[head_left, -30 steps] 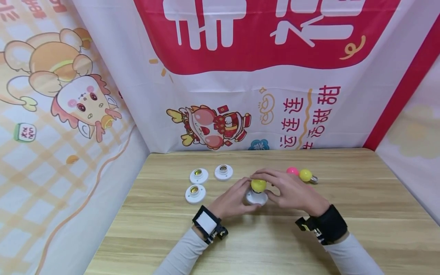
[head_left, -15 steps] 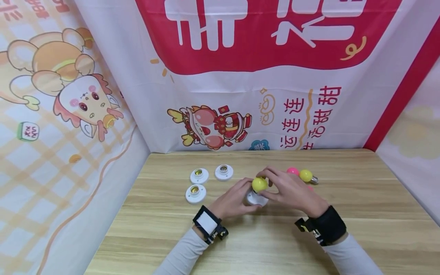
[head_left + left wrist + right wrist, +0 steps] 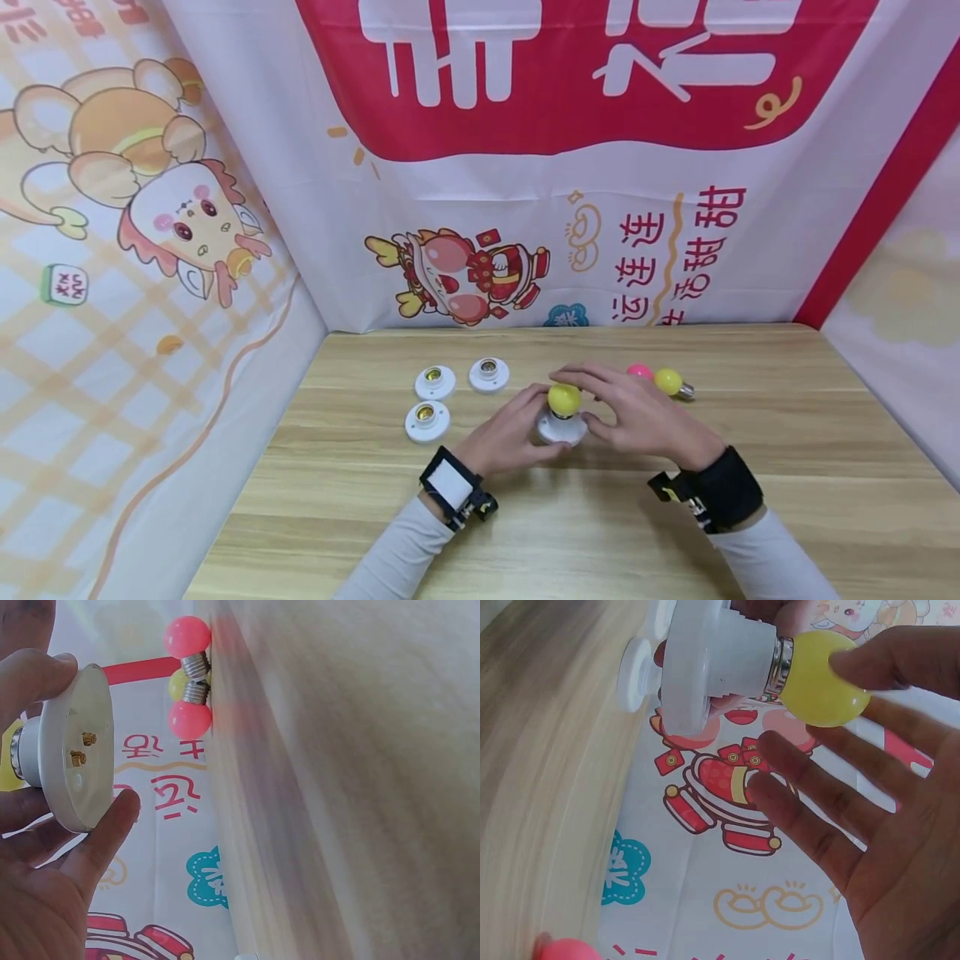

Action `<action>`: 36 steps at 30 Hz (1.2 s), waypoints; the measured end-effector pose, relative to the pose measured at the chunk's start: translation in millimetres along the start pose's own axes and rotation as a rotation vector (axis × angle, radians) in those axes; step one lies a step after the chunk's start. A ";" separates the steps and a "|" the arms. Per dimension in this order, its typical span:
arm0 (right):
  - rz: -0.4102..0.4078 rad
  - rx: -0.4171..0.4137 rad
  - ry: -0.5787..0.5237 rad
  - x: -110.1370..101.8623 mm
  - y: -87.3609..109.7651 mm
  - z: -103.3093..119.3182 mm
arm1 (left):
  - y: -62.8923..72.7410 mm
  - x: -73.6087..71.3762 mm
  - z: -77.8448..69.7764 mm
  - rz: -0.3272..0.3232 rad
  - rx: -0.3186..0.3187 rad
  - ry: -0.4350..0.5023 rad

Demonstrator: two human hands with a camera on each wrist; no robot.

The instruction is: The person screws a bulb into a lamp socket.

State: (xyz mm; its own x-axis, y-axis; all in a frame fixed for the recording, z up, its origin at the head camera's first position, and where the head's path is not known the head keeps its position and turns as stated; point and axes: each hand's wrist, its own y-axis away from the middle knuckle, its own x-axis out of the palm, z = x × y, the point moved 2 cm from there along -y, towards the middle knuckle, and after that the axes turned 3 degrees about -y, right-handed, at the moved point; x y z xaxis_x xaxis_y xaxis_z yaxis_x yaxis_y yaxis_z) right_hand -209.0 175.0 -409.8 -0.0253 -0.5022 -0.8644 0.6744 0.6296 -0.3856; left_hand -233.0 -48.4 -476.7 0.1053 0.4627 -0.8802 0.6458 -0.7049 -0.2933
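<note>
"One yellow bulb (image 3: 564,400): where?"
"Three o'clock of the bare sockets (image 3: 434,392), atop the holder (image 3: 561,431) the left grip (image 3: 508,435) clasps; right grip (image 3: 645,412) loose."
"Likely light, slick, brittle: cup its middle gently."

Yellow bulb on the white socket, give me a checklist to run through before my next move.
1. Left hand gripping the white socket: ok, thumb and fingers hold its rim.
2. Socket resting on the table: not ok, its underside shows, off the surface.
3. Right hand gripping the yellow bulb: not ok, fingers loosely spread around it.
4. Bulb fully screwed in: cannot tell; a metal band shows beneath it.
5. Spares in view: ok, two pink bulbs and another yellow bulb lie on the table.
</note>
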 end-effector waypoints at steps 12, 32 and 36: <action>-0.027 0.000 0.017 1.6 -1.2 1.6 | 1.0 -2.2 -2.7 0.015 -0.012 0.010; -0.028 -0.018 0.017 4.0 -1.0 3.4 | 1.9 -2.0 -2.6 0.016 -0.014 0.016; -0.031 -0.044 0.025 4.0 -1.1 4.6 | 1.8 -1.3 -2.1 0.018 -0.004 0.004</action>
State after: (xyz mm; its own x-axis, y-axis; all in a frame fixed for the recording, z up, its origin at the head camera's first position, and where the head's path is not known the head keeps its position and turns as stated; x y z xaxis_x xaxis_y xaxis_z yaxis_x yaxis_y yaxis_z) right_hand -206.4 169.5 -411.4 -0.0649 -0.5075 -0.8592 0.6401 0.6394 -0.4260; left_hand -230.4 -49.1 -475.4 0.1202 0.4521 -0.8838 0.6467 -0.7111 -0.2758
